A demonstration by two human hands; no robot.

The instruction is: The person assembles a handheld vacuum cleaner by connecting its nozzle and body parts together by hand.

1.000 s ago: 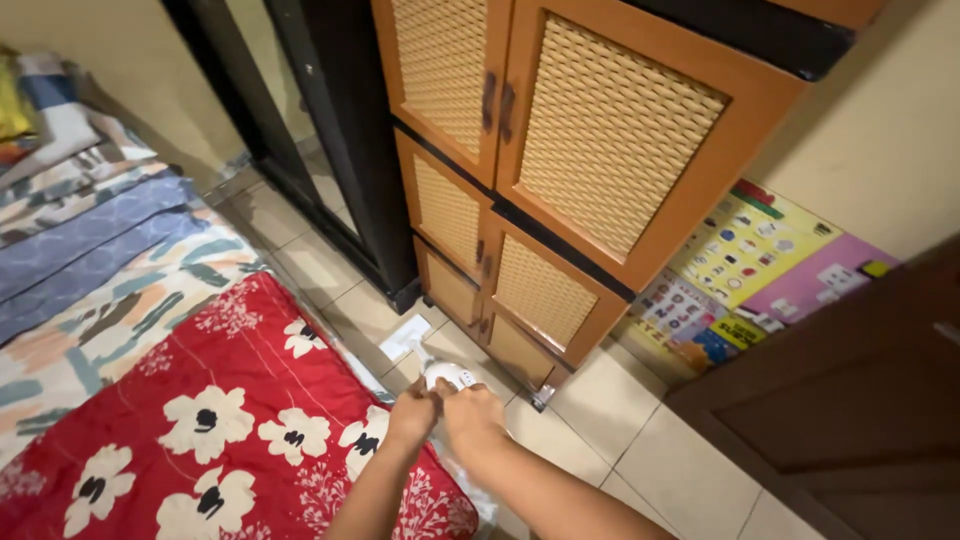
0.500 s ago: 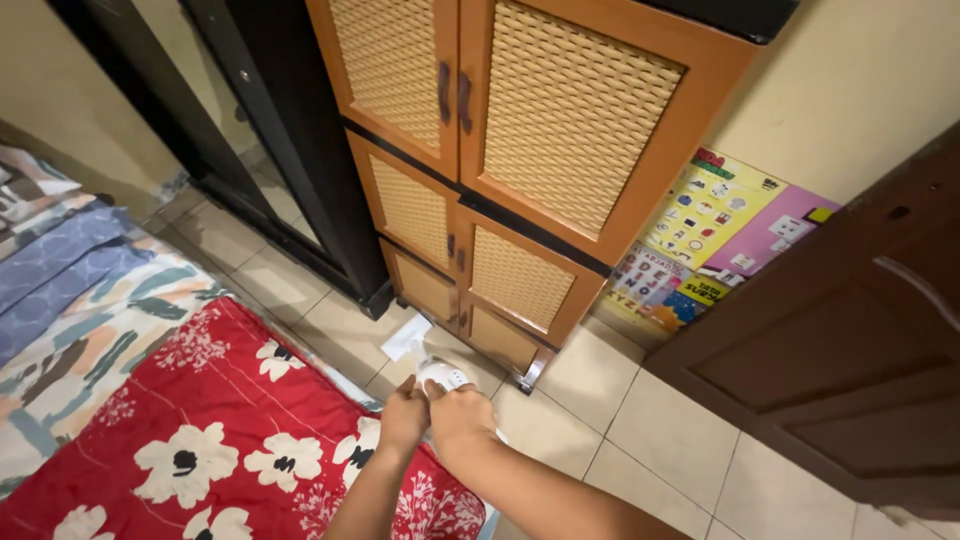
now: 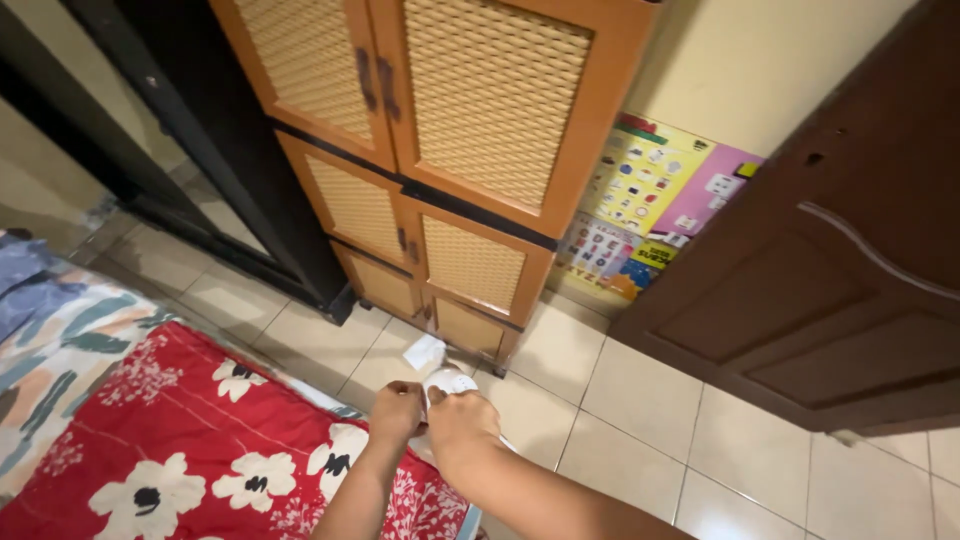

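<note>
Orange cabinet (image 3: pixel 440 150): woven cane-pattern door panels, dark handles, standing on the tiled floor (image 3: pixel 640 400); taken as landmark.
Brown panelled door (image 3: pixel 850 260): right of the cabinet, ajar.
Red bedcover (image 3: pixel 180 440): white flowers with black centres, lying in front of the cabinet to its left.
Coloured posters (image 3: pixel 650 210): against the wall between cabinet and door.
Right hand (image 3: pixel 462 422): in front of the cabinet's foot, fingers clenched around the white device.
Left hand (image 3: pixel 397 412): just beside it, fingers closed, pinching at the same item, apparently.
White device (image 3: pixel 450 383): small, rounded, glossy plastic, with a flat white rectangular head (image 3: pixel 424 352) reaching towards the cabinet base; held just above the floor, mostly hidden.
</note>
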